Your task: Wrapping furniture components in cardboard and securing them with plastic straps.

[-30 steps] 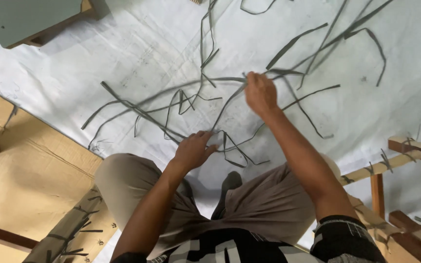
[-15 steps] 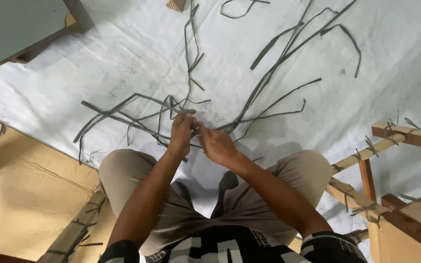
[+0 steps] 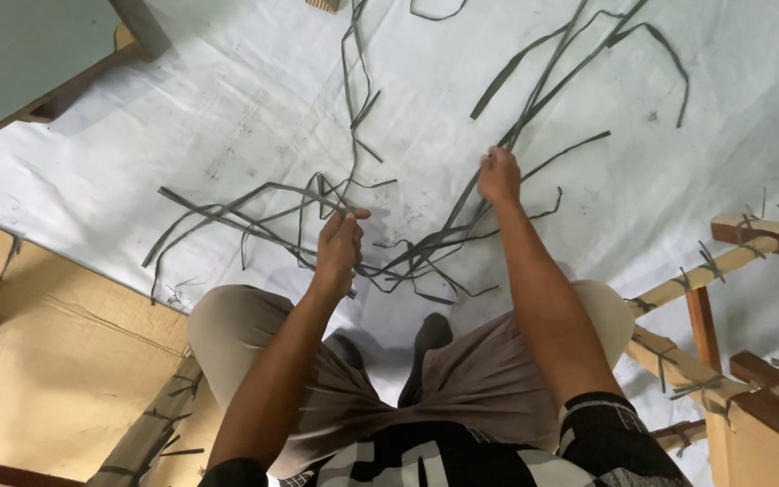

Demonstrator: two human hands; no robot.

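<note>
From the head view I see my left hand (image 3: 339,242) held low and close to the knees, forearm rising straight up the frame, thumb and fingers pinched on the dark flat strips (image 3: 254,206) where several of them cross. My right hand (image 3: 499,174) is stretched further out, arm nearly straight, fist closed around a gathered bunch of the same strips, which fan away from it toward the top right. Between the two hands a loose tangle of strips sags onto the white sheet (image 3: 245,108), with loops lying just ahead of my legs. The rest of the strips spread over the sheet: long ones running left from my left hand, one thin line running up toward the top edge, others arcing off to the upper right. I have bare sheet beyond my right hand and to its right, as well as in the upper left. Room is tighter elsewhere: the cardboard (image 3: 56,343) borders the sheet at lower left, a grey-green board (image 3: 29,45) on a wooden base sits in the top left corner, and a wooden frame (image 3: 723,271) with strips knotted on its rails stands near my right knee.
</note>
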